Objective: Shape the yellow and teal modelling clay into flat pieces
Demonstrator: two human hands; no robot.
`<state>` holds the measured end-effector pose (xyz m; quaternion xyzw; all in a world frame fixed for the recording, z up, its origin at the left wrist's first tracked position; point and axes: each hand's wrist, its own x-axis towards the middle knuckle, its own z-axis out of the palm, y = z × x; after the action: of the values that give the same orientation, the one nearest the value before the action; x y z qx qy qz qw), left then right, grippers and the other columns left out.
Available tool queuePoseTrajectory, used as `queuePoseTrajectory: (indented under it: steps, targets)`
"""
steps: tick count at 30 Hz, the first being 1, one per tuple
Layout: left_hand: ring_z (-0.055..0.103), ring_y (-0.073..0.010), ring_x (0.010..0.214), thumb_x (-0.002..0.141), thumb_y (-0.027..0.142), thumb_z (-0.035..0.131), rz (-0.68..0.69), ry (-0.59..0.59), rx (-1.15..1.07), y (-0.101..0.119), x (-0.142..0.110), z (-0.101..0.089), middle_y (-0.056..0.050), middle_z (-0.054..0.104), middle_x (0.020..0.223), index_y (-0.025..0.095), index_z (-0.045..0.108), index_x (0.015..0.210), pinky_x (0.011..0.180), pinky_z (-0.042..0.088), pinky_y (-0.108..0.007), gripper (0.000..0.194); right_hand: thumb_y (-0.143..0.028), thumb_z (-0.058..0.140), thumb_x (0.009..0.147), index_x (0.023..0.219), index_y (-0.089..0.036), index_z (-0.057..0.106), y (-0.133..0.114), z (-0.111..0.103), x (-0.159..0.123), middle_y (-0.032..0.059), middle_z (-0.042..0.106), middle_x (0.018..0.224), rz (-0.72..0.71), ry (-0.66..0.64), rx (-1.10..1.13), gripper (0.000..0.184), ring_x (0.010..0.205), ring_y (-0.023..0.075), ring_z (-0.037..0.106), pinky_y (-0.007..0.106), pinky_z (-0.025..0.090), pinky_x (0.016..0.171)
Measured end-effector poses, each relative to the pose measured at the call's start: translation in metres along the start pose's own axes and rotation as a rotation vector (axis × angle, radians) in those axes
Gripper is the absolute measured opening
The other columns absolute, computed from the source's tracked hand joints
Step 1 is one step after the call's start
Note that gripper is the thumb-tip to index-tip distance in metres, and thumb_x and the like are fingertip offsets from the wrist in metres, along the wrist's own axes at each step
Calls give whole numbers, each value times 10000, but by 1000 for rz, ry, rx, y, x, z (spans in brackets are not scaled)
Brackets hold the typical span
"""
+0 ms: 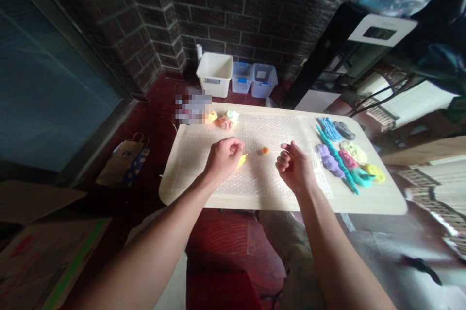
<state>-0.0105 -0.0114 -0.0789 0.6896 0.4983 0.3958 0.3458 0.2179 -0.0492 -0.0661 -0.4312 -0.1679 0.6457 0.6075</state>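
My left hand [226, 155] is closed, thumb and fingers pressed together, over the bubble wrap [255, 181] on the table. A pointed yellow piece [241, 160] shows right beside its palm; whether the hand grips it, I cannot tell. To the right, my right hand [296, 166] has its fingers curled in, with an orange tint between thumb and fingers that is too small to name. Between the hands sits a small orange lump [265, 150], apart from both. It looks like modelling clay.
Orange, pink and pale green clay lumps [226, 123] lie at the table's [386, 200] back left. Several coloured clay lumps [329, 160] and a long teal stick [337, 159] lie at the right. Beyond are plastic bins [215, 69] and a black-and-white water dispenser [378, 30].
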Motion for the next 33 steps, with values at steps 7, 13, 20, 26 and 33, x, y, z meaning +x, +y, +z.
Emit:
queuePoseTrajectory:
  steps: [7, 13, 20, 26, 33]
  targets:
    - [672, -322, 1060, 816, 251, 796, 125, -212, 359, -1, -10, 1, -119, 711, 1069, 186, 715, 1018, 989, 530, -470, 228, -424, 630, 977, 975, -191, 715, 0, 6, -4, 92, 798, 866, 18, -70, -79, 248, 680, 196, 714, 304, 632, 583]
    - [679, -286, 1054, 910, 143, 667, 161, -283, 417, -3, -9, 3, -113, 693, 1082, 170, 725, 1113, 1001, 533, -442, 213, -303, 662, 900, 908, -183, 763, 5, 8, -5, 23, 675, 725, -112, -85, -283, 157, 574, 129, 554, 236, 487, 514]
    - [675, -273, 1209, 965, 230, 617, 162, -270, -65, 10, -9, 2, -127, 716, 1282, 178, 659, 1302, 1076, 499, -425, 344, -298, 802, 905, 1132, -247, 825, 15, 21, -22, 39, 731, 942, -382, -168, -743, 233, 711, 155, 538, 278, 423, 606]
    - [643, -169, 740, 905, 318, 638, -142, -412, -490, 13, -7, -1, -30, 705, 928, 184, 577, 1344, 695, 510, -311, 463, -301, 629, 1054, 1285, -263, 749, 10, 30, -32, 81, 743, 1070, -727, -429, -1196, 263, 844, 199, 641, 318, 475, 654]
    - [517, -117, 550, 840, 306, 629, -256, -479, -582, 15, -6, -6, -1, 653, 748, 168, 593, 1226, 525, 365, -252, 412, -236, 674, 1029, 1091, -228, 794, 7, 33, -35, 56, 793, 950, -773, -459, -1313, 135, 736, 173, 671, 314, 503, 686]
